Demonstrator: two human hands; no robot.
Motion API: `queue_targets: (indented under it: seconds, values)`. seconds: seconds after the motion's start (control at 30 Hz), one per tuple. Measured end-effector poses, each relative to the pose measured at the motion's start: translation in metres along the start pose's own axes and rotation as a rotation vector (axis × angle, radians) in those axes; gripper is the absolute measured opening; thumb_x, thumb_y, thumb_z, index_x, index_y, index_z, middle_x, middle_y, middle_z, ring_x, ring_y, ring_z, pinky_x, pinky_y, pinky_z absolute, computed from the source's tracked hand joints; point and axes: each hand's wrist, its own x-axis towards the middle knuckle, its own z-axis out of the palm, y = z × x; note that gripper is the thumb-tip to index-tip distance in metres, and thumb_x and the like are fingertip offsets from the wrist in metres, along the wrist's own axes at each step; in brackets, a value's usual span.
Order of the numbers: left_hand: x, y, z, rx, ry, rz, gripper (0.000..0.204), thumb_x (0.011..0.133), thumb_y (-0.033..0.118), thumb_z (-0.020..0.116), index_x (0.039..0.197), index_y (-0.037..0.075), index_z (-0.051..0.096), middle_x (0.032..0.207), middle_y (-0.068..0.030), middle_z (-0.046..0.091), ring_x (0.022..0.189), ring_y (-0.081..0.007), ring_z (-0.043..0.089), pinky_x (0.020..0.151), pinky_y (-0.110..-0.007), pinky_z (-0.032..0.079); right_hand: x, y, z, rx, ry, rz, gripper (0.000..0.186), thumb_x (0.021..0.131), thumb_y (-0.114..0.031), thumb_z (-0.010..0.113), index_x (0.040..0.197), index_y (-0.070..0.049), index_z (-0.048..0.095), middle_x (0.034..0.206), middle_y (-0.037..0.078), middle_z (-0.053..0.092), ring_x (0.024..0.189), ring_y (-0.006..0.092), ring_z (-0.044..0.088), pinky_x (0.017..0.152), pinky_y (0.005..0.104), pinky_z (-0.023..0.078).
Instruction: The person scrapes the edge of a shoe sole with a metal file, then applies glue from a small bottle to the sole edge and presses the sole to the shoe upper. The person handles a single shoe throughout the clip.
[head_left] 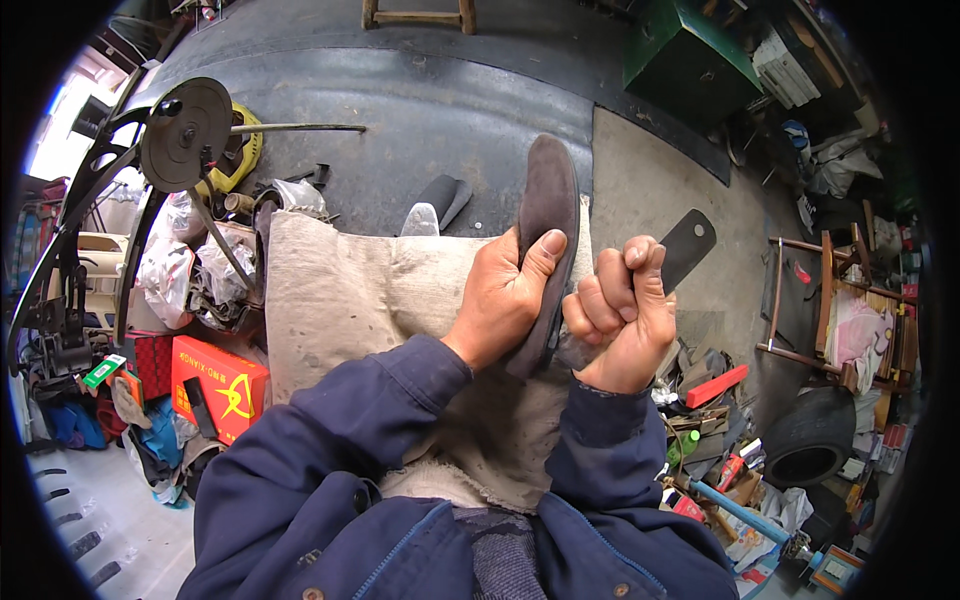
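My left hand is closed round a dark brown-grey shoe sole, with the thumb pressed across its upper face. The sole stands lengthwise above my lap, its toe end pointing away from me. Its right edge shows a darker layer; whether an upper is attached, I cannot tell. Beside that edge my right hand is curled, gripping a flat dark blade. The blade's rounded end, with a small hole, sticks out to the upper right; its other end is hidden by the fingers. A stained beige apron covers my lap.
At left stand a black hand-wheel machine and a red box. Dark shoe pieces lie on the floor mat beyond the apron. To the right are a red bar, a tyre-like roll and a wooden frame.
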Motion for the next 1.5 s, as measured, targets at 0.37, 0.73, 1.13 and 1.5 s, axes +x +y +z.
queue_targets:
  seconds: [0.37,0.73,1.13,1.5]
  values:
    - [0.004,0.001,-0.001,0.034,0.054,0.011,0.028,0.106,0.025,0.057,0.099,-0.001,0.063,0.078,0.0023,0.06,0.075,-0.0062,0.048,0.065,-0.027,0.045,-0.014,0.005,0.01,-0.08,-0.06,0.079,0.025,0.11,-0.034,0.042,0.1,-0.013,0.051,0.064,-0.007,0.028,0.046,0.0037,0.018,0.04,0.0225,0.021]
    - [0.003,0.008,0.0,-0.032,0.014,-0.063,0.029,0.107,0.028,0.055,0.099,0.001,0.064,0.082,0.0051,0.061,0.074,-0.0037,0.049,0.064,-0.023,0.043,-0.014,-0.02,0.002,-0.175,0.152,-0.028,0.028,0.109,-0.034,0.045,0.103,-0.009,0.057,0.063,-0.006,0.029,0.046,0.0034,0.021,0.041,0.0216,0.024]
    - [0.009,0.005,-0.013,-0.09,-0.042,-0.159,0.034,0.107,0.033,0.055,0.104,0.001,0.065,0.088,0.0038,0.063,0.075,-0.0038,0.052,0.064,-0.023,0.044,-0.024,-0.035,0.017,-1.128,-0.19,0.096,0.026,0.09,-0.006,0.074,0.112,0.005,0.065,0.065,-0.005,0.049,0.058,0.0043,0.044,0.055,0.0217,0.035]
    - [0.007,0.008,-0.008,-0.204,-0.02,-0.197,0.035,0.106,0.034,0.055,0.108,0.0,0.066,0.091,0.0026,0.065,0.079,-0.0047,0.056,0.07,-0.022,0.047,-0.032,-0.049,0.007,-1.039,-0.086,0.204,0.009,0.091,-0.006,0.072,0.094,-0.001,0.066,0.073,-0.002,0.061,0.065,0.0069,0.054,0.062,0.0237,0.044]
